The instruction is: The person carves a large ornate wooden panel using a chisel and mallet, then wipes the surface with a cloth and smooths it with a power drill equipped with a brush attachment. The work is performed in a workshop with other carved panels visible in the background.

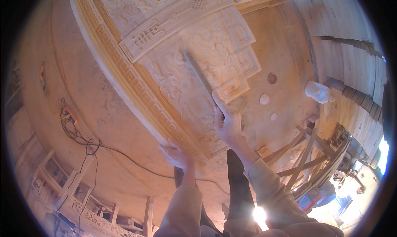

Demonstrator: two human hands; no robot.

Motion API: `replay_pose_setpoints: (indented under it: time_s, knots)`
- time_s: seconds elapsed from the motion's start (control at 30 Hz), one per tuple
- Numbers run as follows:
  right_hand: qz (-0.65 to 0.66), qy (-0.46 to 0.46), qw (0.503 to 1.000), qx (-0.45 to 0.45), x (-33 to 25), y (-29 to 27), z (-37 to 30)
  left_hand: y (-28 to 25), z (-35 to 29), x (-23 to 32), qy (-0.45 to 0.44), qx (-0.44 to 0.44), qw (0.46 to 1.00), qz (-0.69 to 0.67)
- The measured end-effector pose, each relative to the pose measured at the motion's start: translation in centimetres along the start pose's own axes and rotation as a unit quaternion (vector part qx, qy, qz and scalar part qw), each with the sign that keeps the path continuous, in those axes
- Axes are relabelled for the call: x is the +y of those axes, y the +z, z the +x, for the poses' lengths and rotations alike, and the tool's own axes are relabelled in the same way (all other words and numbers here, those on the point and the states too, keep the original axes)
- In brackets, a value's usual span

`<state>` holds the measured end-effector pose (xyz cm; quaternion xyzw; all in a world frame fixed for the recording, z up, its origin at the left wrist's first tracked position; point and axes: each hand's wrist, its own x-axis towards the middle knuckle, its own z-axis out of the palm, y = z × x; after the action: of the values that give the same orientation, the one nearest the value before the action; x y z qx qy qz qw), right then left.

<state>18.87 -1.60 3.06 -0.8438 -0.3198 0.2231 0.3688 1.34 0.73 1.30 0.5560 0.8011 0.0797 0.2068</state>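
Dusty workshop floor [103,113], black cable [124,156] trailing across it below the carved wooden panel [198,67]. Panel: pale, relief-cut, fret-pattern border, slanting above both hands. Right hand [228,123]: forearm raised from below, fingers closed around a long thin tool [199,73] laid on the panel's carving. Left hand [177,156]: at the panel's lower border, fingers curled against its edge. Wooden frames [302,162] stand right of the panel.
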Motion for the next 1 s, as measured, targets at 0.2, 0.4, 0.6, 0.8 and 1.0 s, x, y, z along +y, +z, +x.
replay_pose_setpoints:
  time_s: [0.2, 0.4, 0.6, 0.8, 1.0]
  knots:
    - [0.019, 0.009, 1.000, 0.002, -0.3, 0.8, 0.5, 0.2, 0.0, 0.1, -0.001, 0.019, 1.000, 0.010]
    - [0.014, 0.041, 0.998, -0.042, -0.1, 0.6, 0.2, -0.1, -0.1, 0.3, -0.045, -0.022, 0.998, 0.028]
    - [0.036, -0.007, 0.999, 0.003, 0.1, 0.9, 1.6, -0.2, -0.2, 1.1, -0.033, -0.008, 0.999, 0.033]
    - [0.009, 0.010, 0.998, -0.069, -0.5, 0.3, 1.5, -0.5, -0.2, 1.4, -0.020, -0.008, 1.000, 0.019]
    - [0.036, -0.047, 0.998, 0.019, 0.8, -0.7, -1.5, 0.1, -0.1, 0.8, -0.029, 0.007, 0.999, 0.024]
